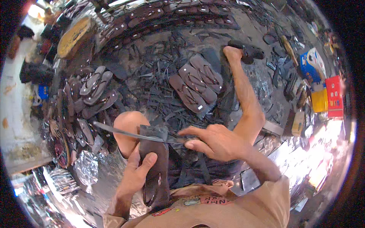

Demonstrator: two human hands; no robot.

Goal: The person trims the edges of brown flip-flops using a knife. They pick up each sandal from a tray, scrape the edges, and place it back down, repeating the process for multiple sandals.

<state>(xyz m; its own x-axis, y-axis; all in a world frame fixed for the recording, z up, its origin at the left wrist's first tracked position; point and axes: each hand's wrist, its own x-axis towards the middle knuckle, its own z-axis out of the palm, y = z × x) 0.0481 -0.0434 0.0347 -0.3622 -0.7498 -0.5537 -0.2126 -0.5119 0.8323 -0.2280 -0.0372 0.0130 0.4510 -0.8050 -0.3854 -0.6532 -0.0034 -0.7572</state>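
My left hand (137,171) grips a dark brown flip-flop (156,173) by its side, thumb on top, the sandal standing lengthwise in front of my torso. My right hand (216,143) is closed around the handle of a long knife (133,135), index finger stretched along it. Its thin blade points left and crosses the far end of the flip-flop, where a piece of black sheet rubber (154,131) sticks out beyond the brown sole. My bent knee (129,131) is right behind the blade and the sandal. Part of the knife handle is hidden by my fingers.
Ahead, several brown flip-flops (195,85) lie side by side among black rubber scraps (152,72). More sandals (99,91) are heaped at left, with long rows (182,24) behind. A round wooden block (75,37) stands far left; a blue-white box (313,65) and red box (334,97) stand right.
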